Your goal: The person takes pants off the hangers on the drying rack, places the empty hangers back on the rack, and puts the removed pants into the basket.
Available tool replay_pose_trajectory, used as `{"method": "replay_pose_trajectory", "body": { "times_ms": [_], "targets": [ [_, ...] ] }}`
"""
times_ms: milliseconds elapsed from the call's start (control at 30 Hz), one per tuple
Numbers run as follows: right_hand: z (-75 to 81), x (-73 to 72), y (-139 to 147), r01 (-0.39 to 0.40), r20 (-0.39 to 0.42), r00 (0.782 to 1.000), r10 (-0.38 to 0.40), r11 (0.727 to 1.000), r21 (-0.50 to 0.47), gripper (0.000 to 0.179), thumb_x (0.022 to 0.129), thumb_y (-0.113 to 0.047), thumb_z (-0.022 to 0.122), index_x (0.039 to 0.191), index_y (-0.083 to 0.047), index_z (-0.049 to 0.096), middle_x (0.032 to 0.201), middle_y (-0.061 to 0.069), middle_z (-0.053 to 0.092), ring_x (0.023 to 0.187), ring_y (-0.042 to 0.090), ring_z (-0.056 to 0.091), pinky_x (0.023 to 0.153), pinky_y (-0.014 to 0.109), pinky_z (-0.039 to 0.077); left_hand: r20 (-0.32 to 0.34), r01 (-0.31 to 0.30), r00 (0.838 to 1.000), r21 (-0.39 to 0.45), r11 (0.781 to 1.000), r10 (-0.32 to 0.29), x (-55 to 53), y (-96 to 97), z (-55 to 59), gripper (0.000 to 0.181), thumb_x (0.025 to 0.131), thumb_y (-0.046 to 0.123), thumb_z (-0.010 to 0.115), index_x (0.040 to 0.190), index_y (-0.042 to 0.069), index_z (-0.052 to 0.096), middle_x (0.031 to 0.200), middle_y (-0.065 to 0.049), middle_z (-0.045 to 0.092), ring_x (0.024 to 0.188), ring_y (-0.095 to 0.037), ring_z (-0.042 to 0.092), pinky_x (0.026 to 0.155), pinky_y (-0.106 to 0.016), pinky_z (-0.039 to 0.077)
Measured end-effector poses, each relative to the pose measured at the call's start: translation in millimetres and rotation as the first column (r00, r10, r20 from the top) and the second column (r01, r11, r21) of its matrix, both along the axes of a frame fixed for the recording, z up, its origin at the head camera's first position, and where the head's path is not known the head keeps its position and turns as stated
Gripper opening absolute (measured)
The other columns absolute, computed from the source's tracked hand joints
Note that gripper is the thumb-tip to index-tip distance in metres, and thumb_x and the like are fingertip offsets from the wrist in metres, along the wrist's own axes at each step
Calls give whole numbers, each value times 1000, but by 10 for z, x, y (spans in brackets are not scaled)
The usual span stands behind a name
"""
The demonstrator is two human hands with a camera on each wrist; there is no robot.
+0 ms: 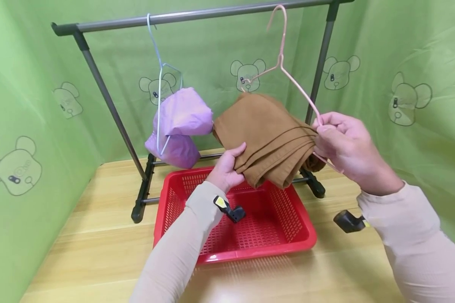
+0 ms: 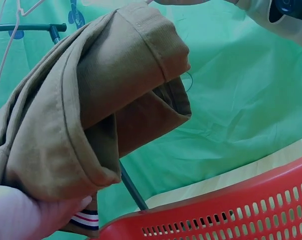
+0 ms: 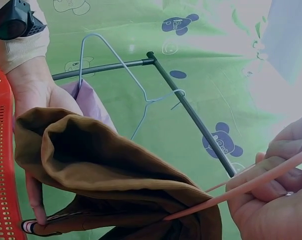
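A pair of folded brown trousers hangs over the lower part of a pink hanger, above the basket. With its thumb on top, my left hand grips the near lower edge of the trousers. My right hand holds the hanger at its right corner, beside the folded cloth. In the right wrist view the hanger's bar passes into the trousers, and a striped trim shows below. The left wrist view shows the layered hems close up. The pink hook overlaps the rail in the head view.
A metal rack's rail spans the back. From its left part hangs a blue hanger with a lilac garment. A red perforated basket stands on the wooden surface beneath my hands. Green printed curtains surround the rack.
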State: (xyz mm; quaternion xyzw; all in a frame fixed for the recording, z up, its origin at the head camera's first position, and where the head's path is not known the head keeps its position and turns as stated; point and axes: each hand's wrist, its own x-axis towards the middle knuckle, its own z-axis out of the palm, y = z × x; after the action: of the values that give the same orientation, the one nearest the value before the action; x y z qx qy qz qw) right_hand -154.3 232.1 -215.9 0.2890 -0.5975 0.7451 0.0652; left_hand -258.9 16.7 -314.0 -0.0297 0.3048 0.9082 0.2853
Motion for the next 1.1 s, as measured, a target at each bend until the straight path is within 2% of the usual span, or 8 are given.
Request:
{"method": "replay_pose_trajectory", "body": {
  "times_ms": [167,333,400,600,800,933,1100],
  "targets": [
    [21,11,2,-4,-3,1000,4,1000,0,13,99,8,39,98,11,52,57,2,36,49,19,20,42,30,15,-18,-3,1000,28,1000,4,23,-12,18,23,101,21,50,91,8,65,86,-4,70,80,-16,66,76,-32,51],
    [27,13,30,-64,11,998,65,997,-38,11,99,8,41,98,10,52,58,2,37,50,19,19,45,29,16,-67,45,997,10,999,-44,60,-4,33,26,102,21,48,87,8,66,84,-3,70,77,-15,65,73,-29,52],
    [17,20,42,-64,26,998,66,997,-48,10,99,7,42,98,10,52,59,2,37,51,19,19,46,30,15,-74,60,995,-1,998,-60,75,6,46,25,102,19,48,88,7,65,85,-3,69,78,-15,65,73,-28,53],
    [-23,25,78,-75,42,996,77,995,-59,9,99,8,42,99,10,51,59,2,39,51,19,18,46,29,15,-80,47,996,-13,999,-48,86,46,95,16,100,13,48,93,3,59,89,-6,67,80,-17,66,72,-30,56],
    [-30,34,98,-41,31,999,41,999,-7,9,99,6,41,100,9,50,58,2,37,49,19,19,43,30,14,-108,39,994,44,998,-34,90,80,196,15,100,10,45,92,2,55,88,-8,65,77,-17,65,69,-28,56],
    [-45,35,95,6,27,1000,-7,1000,21,13,99,8,38,99,8,52,56,3,36,48,21,19,40,31,13,-153,46,988,107,993,-29,93,99,282,20,101,9,41,89,3,56,85,-7,63,75,-16,63,67,-26,54],
    [-69,35,106,60,34,998,-61,998,35,19,98,10,37,99,5,56,56,3,38,48,21,20,41,32,13,-168,40,986,152,987,-14,95,131,367,23,101,9,41,86,3,58,85,-7,63,75,-16,62,67,-25,52]
  ]
}}
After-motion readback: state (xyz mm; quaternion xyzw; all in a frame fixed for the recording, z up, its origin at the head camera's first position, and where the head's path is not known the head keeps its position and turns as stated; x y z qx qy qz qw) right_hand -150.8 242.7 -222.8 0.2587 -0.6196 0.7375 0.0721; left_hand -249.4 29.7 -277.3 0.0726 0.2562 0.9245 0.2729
